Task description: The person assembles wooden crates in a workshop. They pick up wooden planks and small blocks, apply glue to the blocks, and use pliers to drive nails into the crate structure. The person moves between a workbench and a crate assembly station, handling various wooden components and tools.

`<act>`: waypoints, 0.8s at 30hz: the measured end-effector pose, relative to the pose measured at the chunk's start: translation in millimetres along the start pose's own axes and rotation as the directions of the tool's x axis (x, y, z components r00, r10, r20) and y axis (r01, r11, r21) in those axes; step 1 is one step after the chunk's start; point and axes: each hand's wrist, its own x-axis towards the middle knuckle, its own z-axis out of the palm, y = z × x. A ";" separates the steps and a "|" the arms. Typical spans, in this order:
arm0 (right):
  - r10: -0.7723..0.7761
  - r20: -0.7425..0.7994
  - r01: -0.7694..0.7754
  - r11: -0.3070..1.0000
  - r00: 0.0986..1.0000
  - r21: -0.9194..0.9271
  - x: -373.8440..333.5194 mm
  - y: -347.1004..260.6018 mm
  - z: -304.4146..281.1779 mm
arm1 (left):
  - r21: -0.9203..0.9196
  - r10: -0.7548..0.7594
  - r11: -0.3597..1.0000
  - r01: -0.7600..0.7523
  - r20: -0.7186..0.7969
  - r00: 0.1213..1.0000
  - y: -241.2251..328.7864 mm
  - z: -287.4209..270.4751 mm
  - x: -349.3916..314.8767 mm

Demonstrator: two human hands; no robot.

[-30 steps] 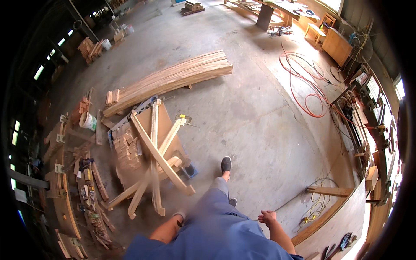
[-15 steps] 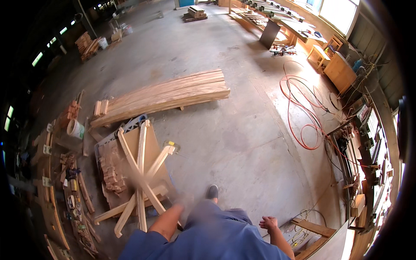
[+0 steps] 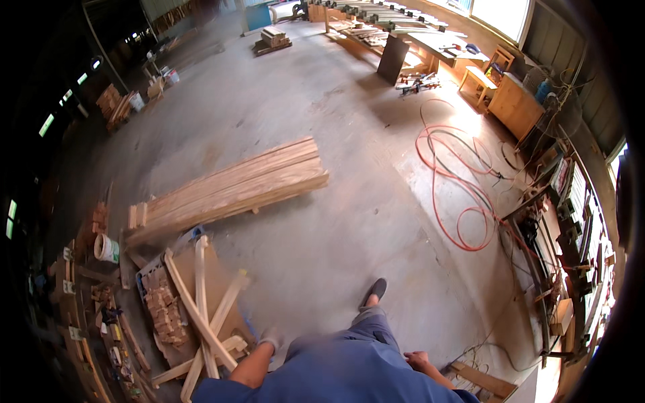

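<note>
The left hand [image 3: 272,338], blurred, hangs near pale crossed wooden bars [image 3: 196,310]; the right hand [image 3: 418,361] hangs beside the body, fingers bent — whether either is open or closed, I cannot tell. The bars, long and squared, lie over a brown sheet [image 3: 216,269], beside rough small blocks [image 3: 164,309] along its left edge. A white bucket [image 3: 106,248] stands farther left — contents unclear.

Person's left hand [image 3: 271,338] blurred, forearm [image 3: 250,365] behind it. Right hand [image 3: 418,361] well apart from left, fingers [image 3: 410,355] loosely curled.
</note>
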 end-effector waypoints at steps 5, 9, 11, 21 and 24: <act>-0.055 -0.149 0.008 0.954 0.987 -0.300 -6.7 -193.7 23.5 | -0.078 -0.015 0.997 0.011 -0.055 0.998 40.1 -20.7 24.2; -0.434 0.101 0.338 0.511 0.895 -0.791 33.1 -364.0 11.5 | -0.601 -0.264 0.779 0.180 -0.054 0.963 98.4 -129.4 39.1; -0.476 -0.042 0.322 0.653 0.878 -0.686 22.7 -452.6 42.1 | -0.755 -0.350 0.619 0.216 -0.020 0.936 119.2 -177.7 38.9; -0.543 0.302 0.615 0.608 0.783 -0.502 33.5 -639.2 146.6 | -0.931 -0.467 0.283 0.231 0.077 0.881 124.7 -303.7 147.0; -0.394 0.261 0.459 0.583 0.881 -0.670 58.6 -656.2 126.3 | -0.916 -0.558 0.282 0.287 0.087 0.825 124.8 -321.8 212.0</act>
